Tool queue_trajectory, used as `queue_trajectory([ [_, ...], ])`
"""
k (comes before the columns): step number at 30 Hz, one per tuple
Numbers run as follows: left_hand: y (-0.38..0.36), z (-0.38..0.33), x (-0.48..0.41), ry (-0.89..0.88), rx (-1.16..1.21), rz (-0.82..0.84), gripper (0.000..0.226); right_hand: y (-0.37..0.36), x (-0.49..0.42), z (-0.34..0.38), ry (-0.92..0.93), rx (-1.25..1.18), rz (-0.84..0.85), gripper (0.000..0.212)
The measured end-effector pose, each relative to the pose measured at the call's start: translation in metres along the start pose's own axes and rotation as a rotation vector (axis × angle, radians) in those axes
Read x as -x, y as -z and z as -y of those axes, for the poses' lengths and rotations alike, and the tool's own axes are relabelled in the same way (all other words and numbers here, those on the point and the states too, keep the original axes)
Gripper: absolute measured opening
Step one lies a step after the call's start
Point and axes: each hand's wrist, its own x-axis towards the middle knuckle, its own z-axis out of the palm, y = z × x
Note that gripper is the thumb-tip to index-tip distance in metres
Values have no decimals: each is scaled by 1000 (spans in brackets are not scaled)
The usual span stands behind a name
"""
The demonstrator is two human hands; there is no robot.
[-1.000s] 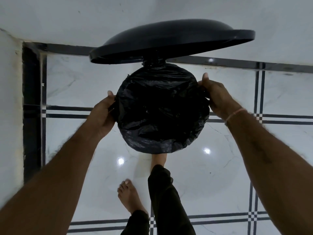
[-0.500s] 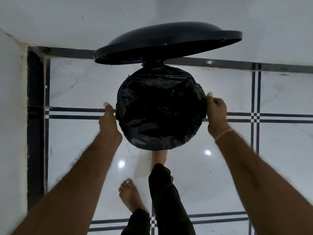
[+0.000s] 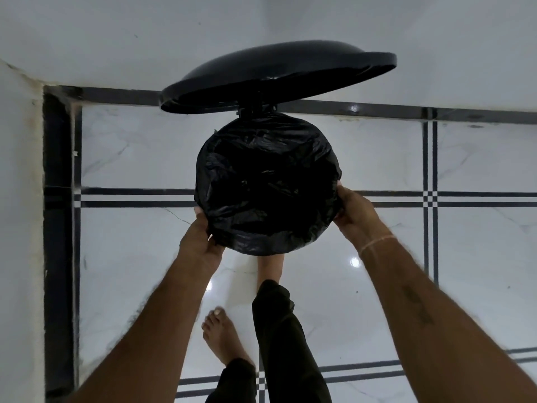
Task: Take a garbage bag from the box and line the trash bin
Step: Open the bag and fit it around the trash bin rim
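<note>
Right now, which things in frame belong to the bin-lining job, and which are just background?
In the job:
- garbage bag, spread over the bin's mouth
- bin lid, raised
- left hand and right hand, each gripping the bag's edge

Just there:
- tiled floor
- white wall
- thread on the right wrist
- bare foot on the floor

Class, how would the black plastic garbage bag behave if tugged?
Probably floppy: the black plastic garbage bag lies in crumpled folds. Likely slippery, given its glossy sheen. Probably light: its hem bunches loosely.
</note>
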Motion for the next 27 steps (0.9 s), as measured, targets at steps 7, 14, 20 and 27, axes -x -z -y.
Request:
queue_trajectory([
  [7, 9, 8, 10, 69, 36, 41, 32, -1, 7, -1, -17, -60, 50, 29],
  [14, 12, 18, 9, -28, 138, 109, 37, 2, 4, -11, -19, -169, 54, 11],
  [20, 16, 43, 20, 136, 222, 44, 39, 19, 16, -20, 18, -50, 141, 25],
  [27, 5, 56, 18, 57, 370, 21, 37, 19, 11, -41, -3, -350, 255, 31],
])
